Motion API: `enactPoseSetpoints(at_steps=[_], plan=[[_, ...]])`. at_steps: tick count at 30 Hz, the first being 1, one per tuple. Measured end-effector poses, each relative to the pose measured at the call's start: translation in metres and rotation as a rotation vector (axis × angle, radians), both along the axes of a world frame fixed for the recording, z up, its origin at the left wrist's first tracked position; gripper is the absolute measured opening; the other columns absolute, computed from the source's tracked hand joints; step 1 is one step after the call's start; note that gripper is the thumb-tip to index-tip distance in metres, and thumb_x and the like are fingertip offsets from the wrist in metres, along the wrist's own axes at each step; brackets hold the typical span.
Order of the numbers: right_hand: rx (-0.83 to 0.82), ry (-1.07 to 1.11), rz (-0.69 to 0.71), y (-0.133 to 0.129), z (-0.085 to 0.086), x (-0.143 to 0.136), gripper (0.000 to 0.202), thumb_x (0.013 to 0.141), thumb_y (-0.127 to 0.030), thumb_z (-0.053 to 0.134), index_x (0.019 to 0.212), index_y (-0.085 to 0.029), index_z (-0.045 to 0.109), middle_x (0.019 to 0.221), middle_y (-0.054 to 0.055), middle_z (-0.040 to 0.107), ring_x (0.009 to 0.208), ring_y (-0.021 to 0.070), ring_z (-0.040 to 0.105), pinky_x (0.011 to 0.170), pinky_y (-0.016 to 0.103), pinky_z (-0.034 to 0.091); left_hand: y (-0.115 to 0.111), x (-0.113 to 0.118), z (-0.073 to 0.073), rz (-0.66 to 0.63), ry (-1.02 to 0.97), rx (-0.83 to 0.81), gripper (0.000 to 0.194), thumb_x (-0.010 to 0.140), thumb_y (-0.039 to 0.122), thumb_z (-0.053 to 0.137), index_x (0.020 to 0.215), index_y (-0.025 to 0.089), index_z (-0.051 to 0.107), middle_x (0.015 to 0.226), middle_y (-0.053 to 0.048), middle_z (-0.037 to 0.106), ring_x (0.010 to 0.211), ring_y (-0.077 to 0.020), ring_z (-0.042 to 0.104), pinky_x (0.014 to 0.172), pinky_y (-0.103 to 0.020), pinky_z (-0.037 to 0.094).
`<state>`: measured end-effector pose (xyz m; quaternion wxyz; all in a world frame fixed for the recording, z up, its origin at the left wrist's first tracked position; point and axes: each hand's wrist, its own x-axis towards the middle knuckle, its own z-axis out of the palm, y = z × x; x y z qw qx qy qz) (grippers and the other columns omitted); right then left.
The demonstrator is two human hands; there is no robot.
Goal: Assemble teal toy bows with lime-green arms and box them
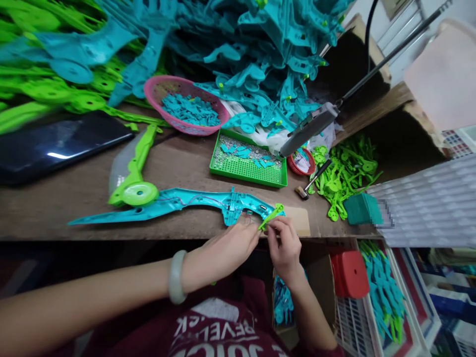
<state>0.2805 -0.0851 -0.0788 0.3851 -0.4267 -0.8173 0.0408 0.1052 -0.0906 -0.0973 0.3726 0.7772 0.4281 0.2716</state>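
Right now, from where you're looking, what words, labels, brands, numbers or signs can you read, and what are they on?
"REVEL": white print on the maroon shirt.
"JUIC", probably: the line below, cut off by the picture's edge.
Letters above "REVEL": too distorted to read surely.
I can make out no text on the blue part.

On the flat brown wooden counter [178,158] lies a long blue plastic piece [193,198] — before a rectangular green plastic tray [249,177].
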Motion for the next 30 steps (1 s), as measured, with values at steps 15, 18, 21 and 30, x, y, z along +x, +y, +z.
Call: enactPoseSetpoints(at_steps=[15,18,21,30], plan=[[0.02,0.046,0.145,0.011,0.003,0.006,0.025,0.092,-0.003,0.055,0.107,-0.023,0.059,0.091,0.005,0.067,0.085,0.0163,0.067,0.076,0.03,0.06,0.013,0.001,0.007,-0.029,-0.119,-0.187,0.03,0.096,0.028,0.037,0.068,0.024,0.05,0.059,0.0,0.048,0.066,-0.0197,0.055,0.075,-0.033,0.048],[0.025,0.023,0.18,0.012,0.005,0.004,0.025,0.089,-0.001,0.058,0.101,-0.023,0.062,0.089,0.005,0.067,0.082,0.0159,0.067,0.074,0.029,0.059,0.012,-0.002,0.005,-0.11,-0.059,-0.076,0.026,0.093,0.023,0.038,0.073,0.022,0.054,0.063,-0.001,0.051,0.065,-0.0197,0.054,0.079,-0.035,0.049],[-0.011,0.045,0.199,0.012,0.005,0.004,0.024,0.087,-0.001,0.061,0.098,-0.022,0.063,0.088,0.004,0.068,0.081,0.0154,0.067,0.074,0.029,0.059,0.009,-0.004,0.001,-0.146,0.046,0.095,0.028,0.093,0.017,0.036,0.08,0.019,0.06,0.075,-0.005,0.059,0.072,-0.0209,0.057,0.088,-0.04,0.05],[-0.025,0.071,0.208,0.015,0.0,0.004,0.022,0.089,-0.002,0.056,0.096,-0.022,0.062,0.085,0.002,0.061,0.078,0.0141,0.063,0.067,0.028,0.057,0.006,-0.002,0.003,-0.153,0.219,0.366,0.034,0.091,0.003,0.034,0.085,0.014,0.066,0.083,-0.007,0.066,0.085,-0.0222,0.065,0.103,-0.047,0.049]])
